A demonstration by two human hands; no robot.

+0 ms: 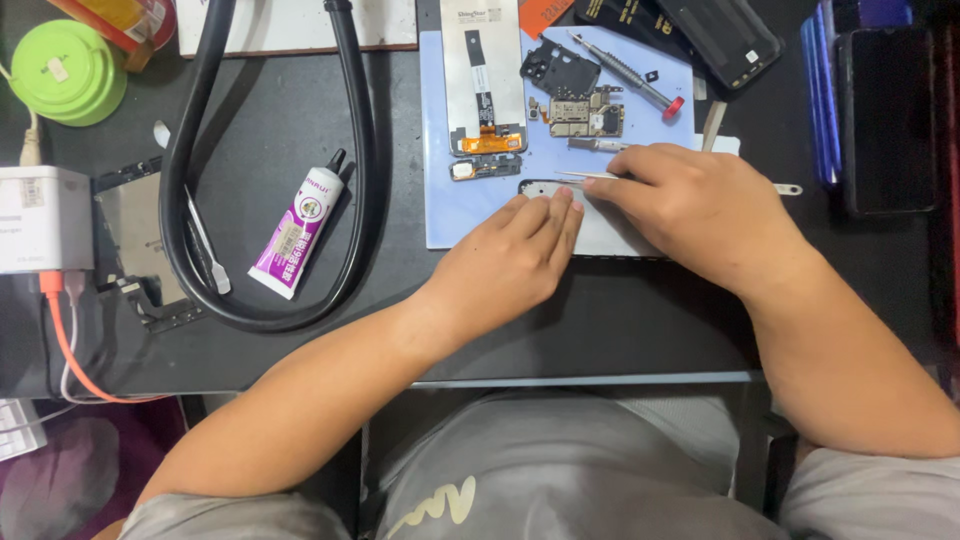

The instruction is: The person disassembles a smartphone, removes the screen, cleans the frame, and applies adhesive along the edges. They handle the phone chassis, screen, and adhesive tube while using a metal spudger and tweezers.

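Item: phone frame, near edge of blue mat, long axis L–R, mostly under both hands. L hand: fingers flat, pressing frame. R hand: pinching tweezers, tips at frame's far-L corner. Glue tube well L.

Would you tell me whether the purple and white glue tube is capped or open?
Capped: the glue tube lies flat on the dark table, its black cap on the nozzle.

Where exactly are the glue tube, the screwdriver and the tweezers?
Glue tube (pixel 298 232): head view, on the middle of its white and purple body.
Screwdriver (pixel 625 70): head view, on its grey shaft, above the red end.
Tweezers (pixel 585 175): head view, on the thin metal tip before the right hand (pixel 700 205).
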